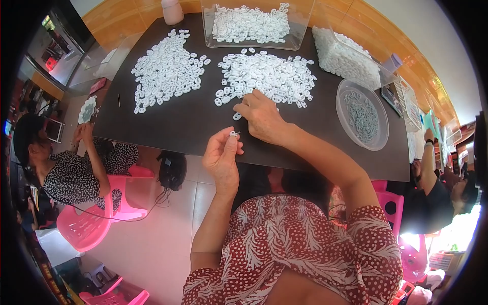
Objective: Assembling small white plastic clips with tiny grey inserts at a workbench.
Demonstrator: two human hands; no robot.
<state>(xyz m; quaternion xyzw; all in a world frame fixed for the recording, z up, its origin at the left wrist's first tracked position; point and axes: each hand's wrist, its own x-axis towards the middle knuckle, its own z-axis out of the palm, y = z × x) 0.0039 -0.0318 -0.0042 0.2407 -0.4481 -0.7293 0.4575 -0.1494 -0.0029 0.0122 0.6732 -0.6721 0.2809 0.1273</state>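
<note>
My left hand (pixel 222 155) is raised near the front edge of the dark table (pixel 173 122), pinching one small white plastic ring piece (pixel 233 133) between thumb and fingers. Flat on the table lies my right hand (pixel 262 116), its fingertips on a loose white piece (pixel 237 116) at the near edge of the middle pile of white pieces (pixel 269 76). A second pile of the same white pieces (pixel 165 68) is spread to the left.
A clear box (pixel 254 25) with white pieces stands at the back, a clear round bowl (pixel 362 114) with grey parts at right, a white stacked block (pixel 345 58) behind it. People sit at left and right on pink chairs (pixel 89 223).
</note>
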